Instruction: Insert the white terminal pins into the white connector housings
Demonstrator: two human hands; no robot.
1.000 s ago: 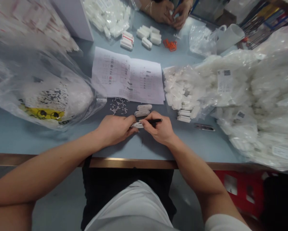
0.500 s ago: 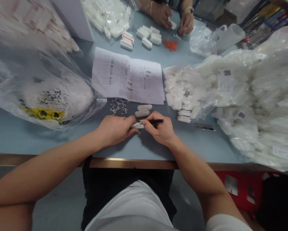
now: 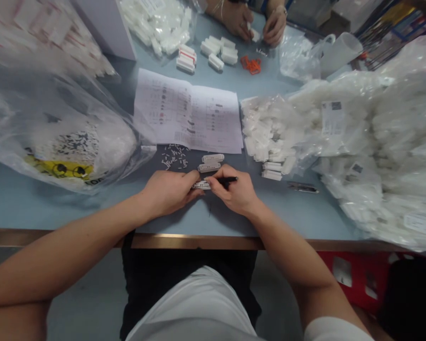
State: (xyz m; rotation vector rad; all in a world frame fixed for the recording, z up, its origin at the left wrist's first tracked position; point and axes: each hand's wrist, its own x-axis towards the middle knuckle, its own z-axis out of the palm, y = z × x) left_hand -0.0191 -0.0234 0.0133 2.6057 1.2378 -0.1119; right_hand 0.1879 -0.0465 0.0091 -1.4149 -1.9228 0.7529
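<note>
My left hand point(image 3: 173, 190) is closed on the left end of a white plastic connector strip point(image 3: 202, 185) with a row of dark holes, held low over the table. A slim black pen-like tool point(image 3: 228, 180) sits in the pinch of my right hand point(image 3: 234, 189); its tip meets the strip's upper side, partly hidden by my fingers. Just beyond lie two similar white strips point(image 3: 210, 167), one behind the other. Small loose white and dark pieces point(image 3: 175, 156) are scattered above my left hand.
A printed sheet point(image 3: 187, 113) lies behind the strips. Bags of white parts point(image 3: 266, 128) crowd the right, near small snips point(image 3: 303, 187). A clear bag point(image 3: 81, 142) stands left. Across the table, a co-worker's hands point(image 3: 275, 28) handle a white part beside orange pieces point(image 3: 250, 65).
My right hand and the black tool have shifted slightly left along the strip. My left hand keeps its hold. The co-worker's hands have moved a little.
</note>
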